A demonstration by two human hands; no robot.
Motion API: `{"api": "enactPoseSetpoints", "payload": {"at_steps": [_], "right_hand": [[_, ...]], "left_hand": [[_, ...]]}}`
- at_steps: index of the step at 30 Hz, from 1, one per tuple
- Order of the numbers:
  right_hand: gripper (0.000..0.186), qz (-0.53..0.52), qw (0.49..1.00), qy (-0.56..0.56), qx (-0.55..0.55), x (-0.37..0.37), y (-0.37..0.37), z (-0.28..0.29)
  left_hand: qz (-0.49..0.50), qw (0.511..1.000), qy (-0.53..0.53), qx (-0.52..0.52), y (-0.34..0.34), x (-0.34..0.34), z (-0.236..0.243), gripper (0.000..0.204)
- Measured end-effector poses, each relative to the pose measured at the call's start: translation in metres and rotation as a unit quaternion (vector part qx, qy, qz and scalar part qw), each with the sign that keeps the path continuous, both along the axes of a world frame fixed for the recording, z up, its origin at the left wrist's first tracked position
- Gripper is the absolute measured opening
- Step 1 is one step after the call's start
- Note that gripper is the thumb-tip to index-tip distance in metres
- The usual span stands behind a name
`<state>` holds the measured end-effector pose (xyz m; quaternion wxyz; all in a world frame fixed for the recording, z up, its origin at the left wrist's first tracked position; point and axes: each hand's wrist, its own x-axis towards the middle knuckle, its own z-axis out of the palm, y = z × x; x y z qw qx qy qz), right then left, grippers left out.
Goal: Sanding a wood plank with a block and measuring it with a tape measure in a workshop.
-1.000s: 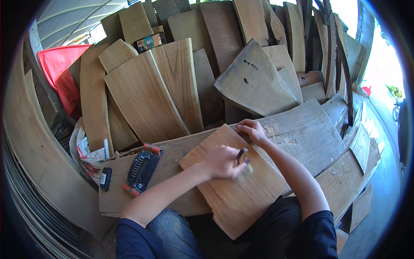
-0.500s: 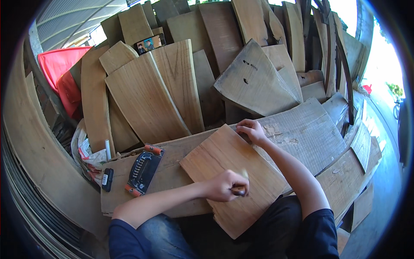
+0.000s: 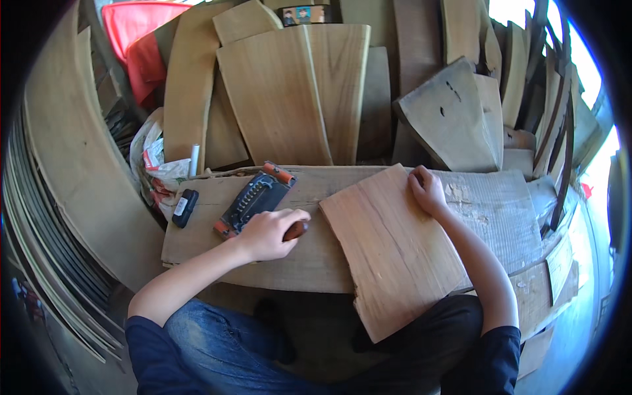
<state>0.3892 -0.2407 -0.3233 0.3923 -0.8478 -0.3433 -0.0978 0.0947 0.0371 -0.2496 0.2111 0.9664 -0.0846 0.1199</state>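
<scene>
My left hand (image 3: pixel 266 234) is closed around a brown wooden handle (image 3: pixel 296 230); the tool's other end is hidden. It is beside a black tool (image 3: pixel 253 197) with orange ends and a ribbed middle, which lies on the plank bench. My right hand (image 3: pixel 428 191) has its fingers curled on the upper right edge of a rough-edged wooden board (image 3: pixel 395 257), which rests slanting across the bench and out over my lap. A small black object with a white label (image 3: pixel 184 208) lies at the bench's left.
Many planks (image 3: pixel 289 99) lean behind the bench (image 3: pixel 309 273), with a phone (image 3: pixel 304 14) showing a picture atop them. A red cloth (image 3: pixel 138 39), crumpled plastic (image 3: pixel 158 164) and a white tube (image 3: pixel 194 159) are at the left. Long boards (image 3: pixel 85 184) line the left side.
My left hand has moved off the board toward the black tool, still holding the handle. My right hand stays at the board's edge. The view has shifted, so the scene appears higher and more level.
</scene>
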Motion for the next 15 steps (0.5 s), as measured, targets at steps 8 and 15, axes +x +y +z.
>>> {"api": "enactPoseSetpoints", "payload": {"at_steps": [8, 15], "right_hand": [[0.027, -0.045, 0.995, -0.024, -0.088, -0.024, -0.017, 0.003], [0.032, -0.037, 0.991, -0.036, -0.121, 0.003, -0.016, -0.005]], "left_hand": [[-0.003, 0.997, -0.046, 0.060, -0.002, -0.011, 0.026, 0.040], [0.265, 0.951, -0.116, 0.110, 0.092, -0.032, 0.032, 0.017]]}}
